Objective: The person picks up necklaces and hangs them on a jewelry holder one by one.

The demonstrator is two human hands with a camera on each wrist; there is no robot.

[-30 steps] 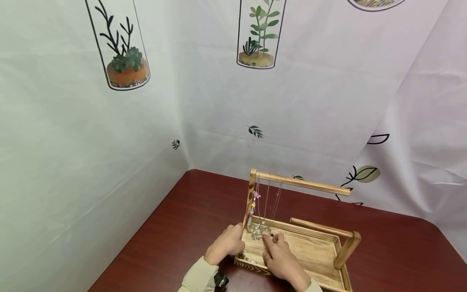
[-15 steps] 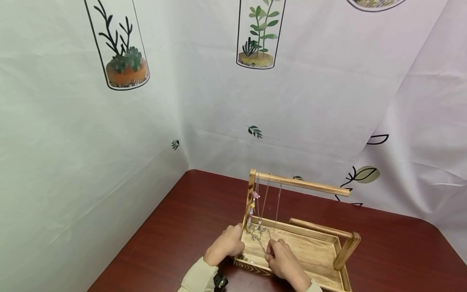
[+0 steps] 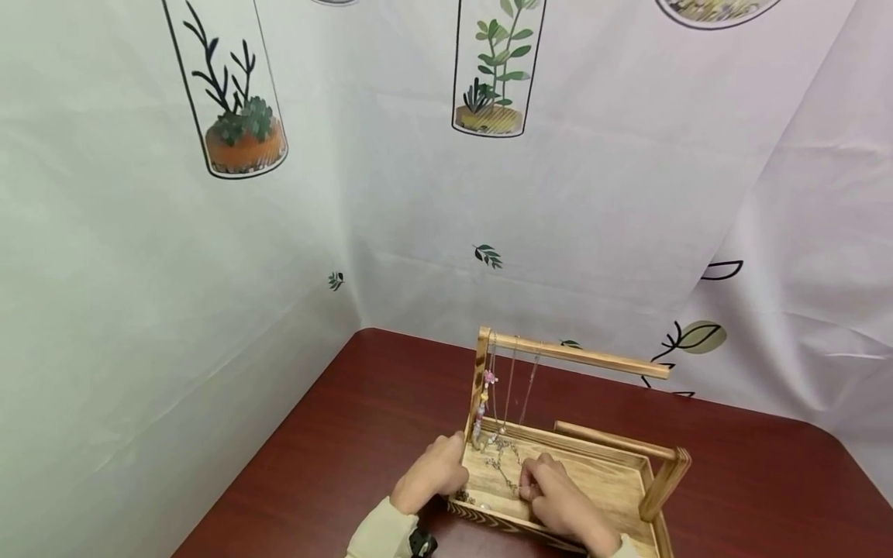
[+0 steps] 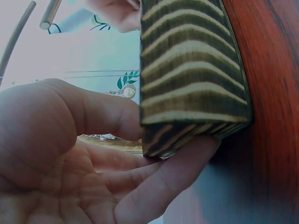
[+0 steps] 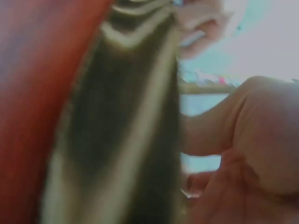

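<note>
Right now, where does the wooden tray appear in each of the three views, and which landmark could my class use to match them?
Head: the wooden tray sits low, right of centre.
Left wrist: its striped wall fills the upper picture, right of centre.
Right wrist: its striped wall, blurred, runs top to bottom, left of centre.
Shared landmark: red tabletop, under the tray in the head view, at the right edge in left wrist, left edge in right wrist.

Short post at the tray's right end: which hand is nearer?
Right. The right hand is over the tray, left of the short post; the left hand grips the tray's left end.
</note>
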